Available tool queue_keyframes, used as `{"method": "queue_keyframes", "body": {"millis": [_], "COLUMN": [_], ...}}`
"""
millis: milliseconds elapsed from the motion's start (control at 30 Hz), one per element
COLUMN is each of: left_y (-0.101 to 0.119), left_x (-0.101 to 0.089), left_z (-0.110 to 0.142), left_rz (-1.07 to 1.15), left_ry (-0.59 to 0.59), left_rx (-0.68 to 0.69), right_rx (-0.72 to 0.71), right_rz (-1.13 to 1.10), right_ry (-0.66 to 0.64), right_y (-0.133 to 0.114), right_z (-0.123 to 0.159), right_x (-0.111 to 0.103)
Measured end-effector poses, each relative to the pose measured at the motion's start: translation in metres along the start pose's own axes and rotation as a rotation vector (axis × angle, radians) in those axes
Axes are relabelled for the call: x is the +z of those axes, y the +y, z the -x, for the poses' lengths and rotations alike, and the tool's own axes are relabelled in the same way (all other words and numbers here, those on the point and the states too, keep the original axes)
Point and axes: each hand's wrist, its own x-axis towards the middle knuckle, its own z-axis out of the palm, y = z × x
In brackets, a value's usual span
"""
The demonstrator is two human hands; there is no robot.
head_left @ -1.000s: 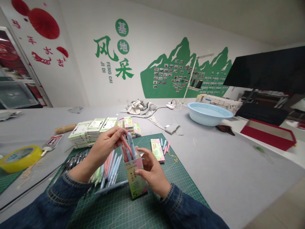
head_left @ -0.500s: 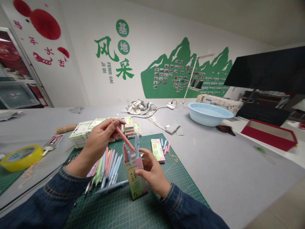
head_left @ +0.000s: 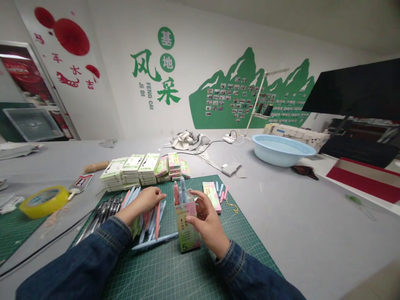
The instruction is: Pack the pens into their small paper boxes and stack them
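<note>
My right hand (head_left: pixel 209 221) grips an upright green-and-pink pen box (head_left: pixel 186 227) marked with a 5, thumb on its front and fingers behind. Its top is open, and a pink pen (head_left: pixel 176 194) and blue pens (head_left: pixel 182 189) stick out. To its left, my left hand (head_left: pixel 145 203) is pinched at the upper end of another pink pen (head_left: pixel 158 221), which points down over the pile. Blue, pink and green pens (head_left: pixel 151 225) lie partly hidden beneath that hand. One blue pen (head_left: pixel 154 241) lies crosswise in front of the pile.
Stacked pen boxes (head_left: pixel 134 166) stand behind the green cutting mat (head_left: pixel 231 258). Another box (head_left: pixel 211 196) lies beside short pen parts (head_left: pixel 221 191). Yellow tape (head_left: pixel 45 202) and a glue tube (head_left: pixel 80 183) are left; a blue basin (head_left: pixel 283 152) and red box (head_left: pixel 362 183) are right.
My left hand has moved down and away from the box top to the pen pile, with a pink pen at its fingertips. My right hand still holds the box. The view has shifted slightly left.
</note>
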Motion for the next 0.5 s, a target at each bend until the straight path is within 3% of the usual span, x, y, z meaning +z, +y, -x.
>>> {"method": "queue_keyframes", "body": {"millis": [133, 267, 333, 400, 500], "left_y": [0.013, 0.056, 0.079, 0.097, 0.105], "left_x": [-0.006, -0.033, -0.04, -0.041, -0.034], "left_z": [0.006, 0.034, 0.046, 0.053, 0.053], "left_rz": [-0.059, 0.086, 0.24, 0.224, 0.228], "left_ry": [0.12, 0.243, 0.193, 0.141, 0.059], "left_rx": [0.072, 0.284, 0.414, 0.477, 0.502], "right_rx": [-0.001, 0.001, -0.009, -0.019, -0.024], "right_rz": [-0.002, 0.004, 0.001, 0.014, 0.055], "right_ry": [0.013, 0.023, 0.016, 0.015, 0.024], "right_y": [0.002, 0.003, 0.003, 0.004, 0.004], "right_z": [-0.001, -0.001, -0.001, 0.0, 0.001], "right_x": [-0.001, -0.001, -0.001, 0.0, 0.0]}}
